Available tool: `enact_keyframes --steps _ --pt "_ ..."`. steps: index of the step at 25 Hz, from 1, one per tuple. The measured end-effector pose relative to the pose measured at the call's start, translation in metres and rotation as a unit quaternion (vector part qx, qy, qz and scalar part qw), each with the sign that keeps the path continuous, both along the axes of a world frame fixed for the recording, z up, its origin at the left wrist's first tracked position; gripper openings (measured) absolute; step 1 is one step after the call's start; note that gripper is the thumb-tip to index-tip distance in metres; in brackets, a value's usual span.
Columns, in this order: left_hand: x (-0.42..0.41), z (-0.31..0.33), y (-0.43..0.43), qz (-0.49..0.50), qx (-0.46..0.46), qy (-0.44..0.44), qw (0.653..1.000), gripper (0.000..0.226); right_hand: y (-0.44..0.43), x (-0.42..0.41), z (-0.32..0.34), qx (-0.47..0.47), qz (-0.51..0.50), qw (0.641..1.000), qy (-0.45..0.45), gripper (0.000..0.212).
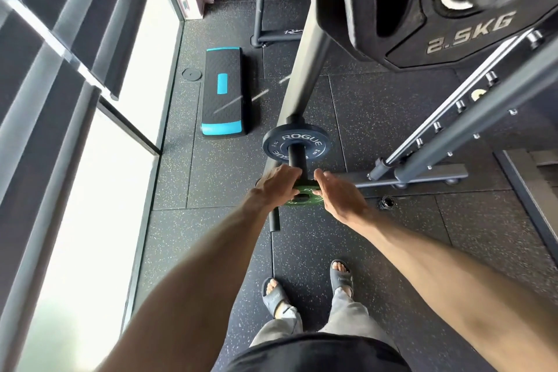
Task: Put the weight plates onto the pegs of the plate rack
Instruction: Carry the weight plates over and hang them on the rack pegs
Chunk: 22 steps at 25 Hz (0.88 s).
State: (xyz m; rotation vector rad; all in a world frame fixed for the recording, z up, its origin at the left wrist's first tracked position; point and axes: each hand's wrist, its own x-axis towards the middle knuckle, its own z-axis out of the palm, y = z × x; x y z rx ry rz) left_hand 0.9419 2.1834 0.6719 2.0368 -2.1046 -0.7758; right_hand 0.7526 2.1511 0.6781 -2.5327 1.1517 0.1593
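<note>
Gripping green plate, left hand, right hand, lettering mostly covered

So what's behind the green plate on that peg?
A dark blue round ROGUE plate sits further up the black peg. Left hand and right hand hold the green round plate, hiding whether it's threaded.
</note>
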Motion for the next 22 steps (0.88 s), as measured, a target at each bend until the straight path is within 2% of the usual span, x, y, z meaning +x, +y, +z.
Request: enact_keyframes --steps 5,8,12,14,16,18,22 --pt "0.001 0.012 -0.017 -0.021 -0.068 -0.087 0.994 0.015 -0.022 0.024 0.008 -0.05 -0.023 0.998 0.027 0.02" --pt "0.009 0.018 -0.039 0.001 -0.066 -0.103 0.993 0.007 -0.043 0.045 0.011 -0.078 -0.056 0.995 0.04 0.022" --pt "0.012 0.024 -0.057 0.0 -0.04 -0.121 0.992 0.015 -0.061 0.059 0.011 -0.087 -0.082 0.992 0.043 0.032" --pt "0.012 0.026 -0.063 -0.011 -0.066 -0.135 0.989 0.027 -0.064 0.056 0.008 -0.073 -0.09 0.993 0.022 0.033" --pt "0.004 0.036 -0.073 -0.033 -0.114 -0.154 0.981 0.039 -0.062 0.045 0.009 -0.061 -0.094 0.994 -0.018 0.035" --pt "-0.017 0.046 -0.087 -0.076 -0.161 -0.165 0.97 0.039 -0.061 0.025 0.013 -0.053 -0.119 0.989 -0.067 0.036" --pt "-0.108 0.065 -0.114 -0.163 -0.139 -0.131 0.968 0.028 -0.064 -0.058 0.033 -0.067 -0.192 0.977 -0.056 0.029"
